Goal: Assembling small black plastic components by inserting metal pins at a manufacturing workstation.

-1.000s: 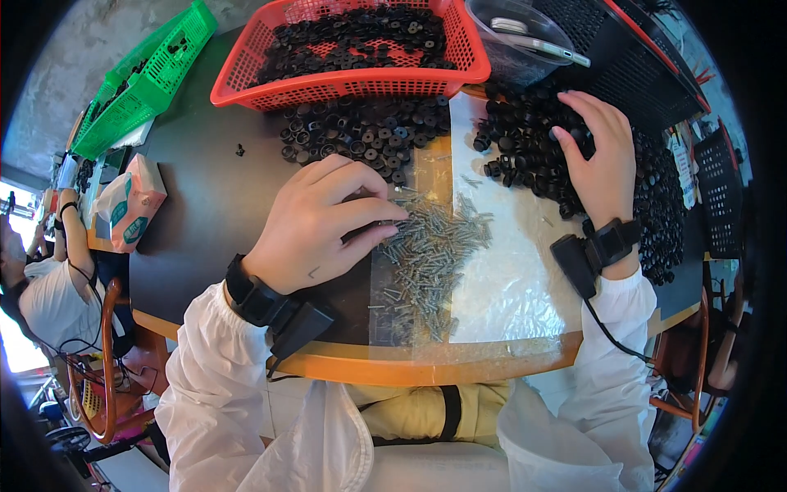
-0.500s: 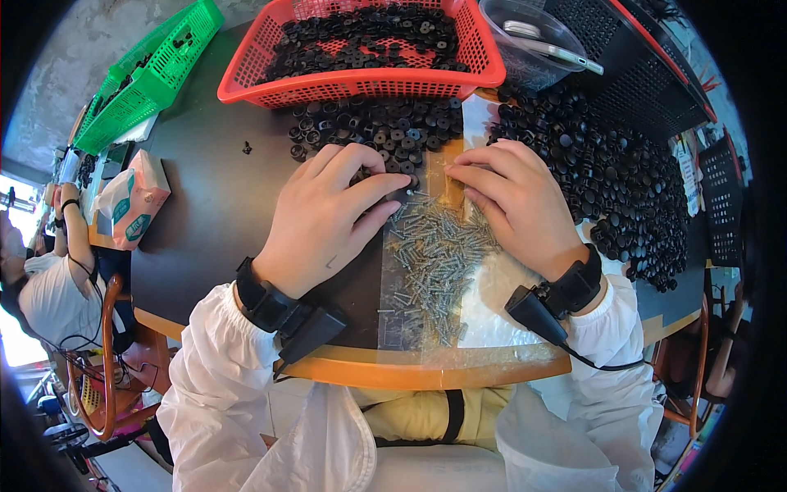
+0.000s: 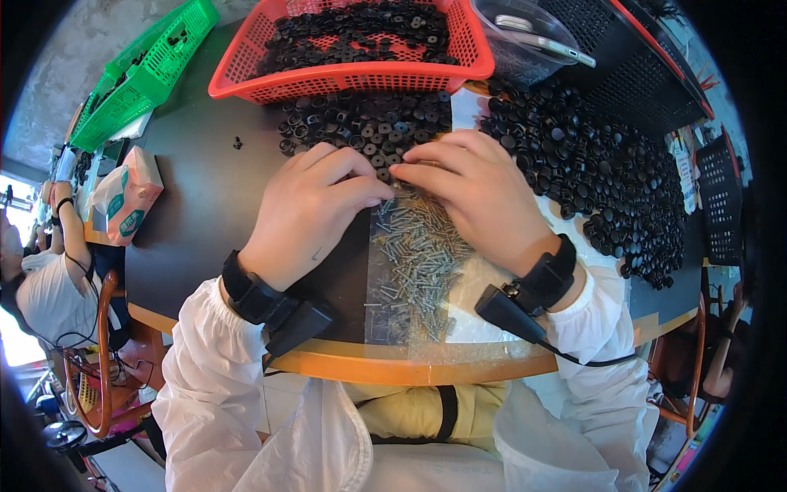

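Observation:
My left hand (image 3: 318,205) is closed in a pinch, thumb and forefinger together at the far left edge of a pile of silver screws (image 3: 418,271). Whatever lies between its fingertips is too small to make out. Just beyond it, my right hand (image 3: 474,193) reaches across the pile with its fingers drawn together. Its fingertips are beside the near edge of the small black round parts with centre holes (image 3: 384,131), and what they grip is hidden. A large heap of black round caps (image 3: 590,172) spreads to the right of this hand.
A red basket (image 3: 344,84) of black parts stands at the back, next to a clear tub (image 3: 537,61) with phone-like devices. Black crates (image 3: 631,66) are at the far right. A green basket (image 3: 123,107) and a tissue pack (image 3: 131,197) sit left, near another person (image 3: 61,287).
My right hand has moved left, bringing its fingertips close to those of my left hand. My left hand has shifted slightly left and nearer. The whole view has also shifted a little.

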A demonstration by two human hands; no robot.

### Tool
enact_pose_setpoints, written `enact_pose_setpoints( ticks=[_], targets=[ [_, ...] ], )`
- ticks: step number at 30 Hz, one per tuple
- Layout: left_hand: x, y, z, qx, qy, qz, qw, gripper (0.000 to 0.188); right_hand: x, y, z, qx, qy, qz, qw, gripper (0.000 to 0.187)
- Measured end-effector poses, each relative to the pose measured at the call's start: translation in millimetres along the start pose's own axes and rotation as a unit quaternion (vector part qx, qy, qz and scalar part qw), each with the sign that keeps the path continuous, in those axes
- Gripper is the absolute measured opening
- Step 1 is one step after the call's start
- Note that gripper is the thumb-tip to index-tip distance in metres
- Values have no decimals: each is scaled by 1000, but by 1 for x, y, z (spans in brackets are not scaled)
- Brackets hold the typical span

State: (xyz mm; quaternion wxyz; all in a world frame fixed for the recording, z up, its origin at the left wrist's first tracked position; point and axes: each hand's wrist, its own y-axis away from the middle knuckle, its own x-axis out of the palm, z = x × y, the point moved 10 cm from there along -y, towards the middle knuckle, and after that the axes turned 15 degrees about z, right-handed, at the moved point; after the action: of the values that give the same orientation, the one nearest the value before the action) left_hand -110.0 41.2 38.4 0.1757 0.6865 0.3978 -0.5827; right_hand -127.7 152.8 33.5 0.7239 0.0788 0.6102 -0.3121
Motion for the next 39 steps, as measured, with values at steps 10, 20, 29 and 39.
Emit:
enact_pose_setpoints(
  ticks=[10,20,29,39],
  targets=[
    [-1,0,4,-2,23,29,999,12,-5,7,-11,46,-57,-38,997,24],
    [8,0,3,1,9,65,998,13,-9,15,-8,34,-142,-54,988,25],
    [-5,-3,-11,39,80,1,996,19,-5,13,3,27,-200,-24,979,19],
    [-3,0,-14,59,236,-22,970,22,-11,17,3,23,-288,-56,956,15]
  ],
)
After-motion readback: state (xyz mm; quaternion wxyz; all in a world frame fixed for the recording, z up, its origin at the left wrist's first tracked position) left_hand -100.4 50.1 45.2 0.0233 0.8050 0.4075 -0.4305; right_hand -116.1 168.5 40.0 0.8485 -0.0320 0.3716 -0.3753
